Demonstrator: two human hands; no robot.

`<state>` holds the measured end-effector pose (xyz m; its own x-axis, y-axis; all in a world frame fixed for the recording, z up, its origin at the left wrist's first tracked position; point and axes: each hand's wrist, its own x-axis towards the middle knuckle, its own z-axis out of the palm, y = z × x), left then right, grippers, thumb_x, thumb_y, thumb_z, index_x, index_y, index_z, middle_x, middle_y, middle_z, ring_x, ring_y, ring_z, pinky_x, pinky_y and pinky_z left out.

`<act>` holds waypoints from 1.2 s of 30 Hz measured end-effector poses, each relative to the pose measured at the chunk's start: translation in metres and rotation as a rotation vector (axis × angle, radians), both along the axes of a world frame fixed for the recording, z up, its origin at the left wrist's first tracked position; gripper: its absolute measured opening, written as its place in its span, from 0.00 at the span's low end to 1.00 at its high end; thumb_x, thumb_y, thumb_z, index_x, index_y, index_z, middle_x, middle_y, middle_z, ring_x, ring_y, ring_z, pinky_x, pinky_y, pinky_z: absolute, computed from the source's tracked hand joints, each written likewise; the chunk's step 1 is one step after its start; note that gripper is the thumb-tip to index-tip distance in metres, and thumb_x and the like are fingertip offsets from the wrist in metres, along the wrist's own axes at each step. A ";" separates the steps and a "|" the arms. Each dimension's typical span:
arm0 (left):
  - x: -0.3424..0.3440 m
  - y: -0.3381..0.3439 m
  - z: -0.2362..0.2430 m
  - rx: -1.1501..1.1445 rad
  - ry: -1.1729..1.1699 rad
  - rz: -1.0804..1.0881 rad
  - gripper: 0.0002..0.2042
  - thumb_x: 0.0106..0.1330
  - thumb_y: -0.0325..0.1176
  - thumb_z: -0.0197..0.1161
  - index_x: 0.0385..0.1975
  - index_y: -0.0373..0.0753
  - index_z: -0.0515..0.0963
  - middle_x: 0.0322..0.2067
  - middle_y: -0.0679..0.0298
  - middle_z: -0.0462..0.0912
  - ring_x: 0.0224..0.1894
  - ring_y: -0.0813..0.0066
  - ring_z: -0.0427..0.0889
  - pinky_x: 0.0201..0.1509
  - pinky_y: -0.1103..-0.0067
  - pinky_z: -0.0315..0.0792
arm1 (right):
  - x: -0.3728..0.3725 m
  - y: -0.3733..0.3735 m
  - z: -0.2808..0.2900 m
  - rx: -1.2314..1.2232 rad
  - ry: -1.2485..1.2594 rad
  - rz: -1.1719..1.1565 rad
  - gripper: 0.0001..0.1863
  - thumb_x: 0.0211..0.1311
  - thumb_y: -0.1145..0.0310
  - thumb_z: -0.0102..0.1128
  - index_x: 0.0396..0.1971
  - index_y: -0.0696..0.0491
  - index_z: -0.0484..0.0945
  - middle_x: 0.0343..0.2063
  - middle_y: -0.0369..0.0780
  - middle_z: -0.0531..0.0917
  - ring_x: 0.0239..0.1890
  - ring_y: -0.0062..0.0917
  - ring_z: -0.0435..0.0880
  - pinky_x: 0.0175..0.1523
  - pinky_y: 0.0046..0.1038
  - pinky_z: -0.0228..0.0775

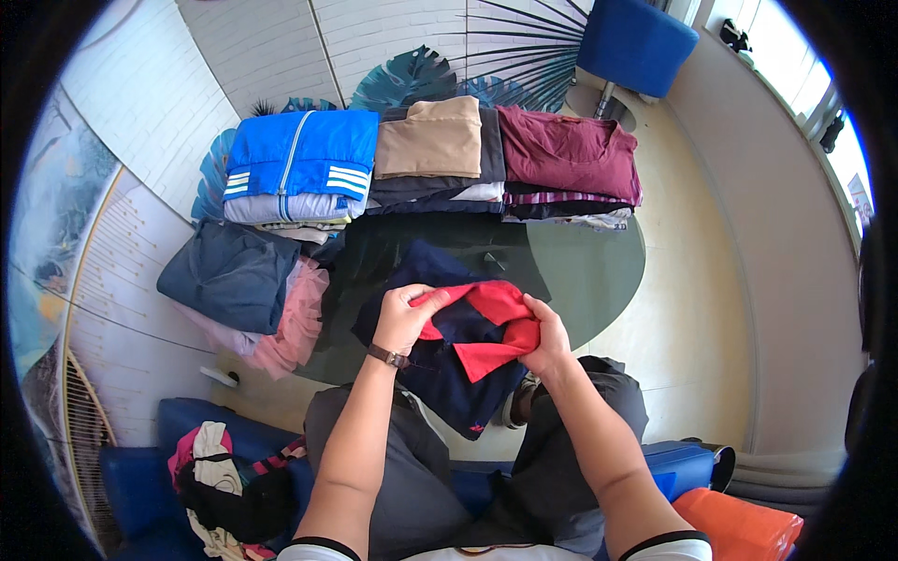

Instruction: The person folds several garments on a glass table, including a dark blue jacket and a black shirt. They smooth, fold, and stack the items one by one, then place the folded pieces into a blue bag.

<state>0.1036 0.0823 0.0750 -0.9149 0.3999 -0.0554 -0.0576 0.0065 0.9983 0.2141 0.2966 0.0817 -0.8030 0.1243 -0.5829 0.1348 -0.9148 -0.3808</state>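
Note:
A navy polo shirt (449,365) with a red collar (493,353) hangs over the near edge of a dark glass table, in front of my knees. My left hand (408,318) pinches the left end of the collar between thumb and fingers. At its right side, my right hand (545,337) grips the red cloth, thumb on top. Between them the collar stands open in a loose ring. Part of the shirt's body rests on the glass, and a lower corner hangs near my legs.
Along the table's (589,271) far side lie folded stacks: a blue zip jacket (304,154), beige trousers (428,140) and a maroon shirt (566,154). A dark grey garment (229,276) tops a pink tulle one (295,323) at left. Loose clothes (224,481) and an orange bag (739,525) flank me.

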 end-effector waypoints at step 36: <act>-0.006 -0.006 -0.056 -0.976 0.630 0.554 0.13 0.68 0.40 0.62 0.39 0.36 0.72 0.40 0.49 0.74 0.48 0.46 0.75 0.47 0.58 0.71 | -0.015 -0.006 -0.033 2.140 -0.400 0.259 0.10 0.66 0.65 0.54 0.44 0.52 0.76 0.40 0.48 0.84 0.43 0.46 0.84 0.45 0.44 0.77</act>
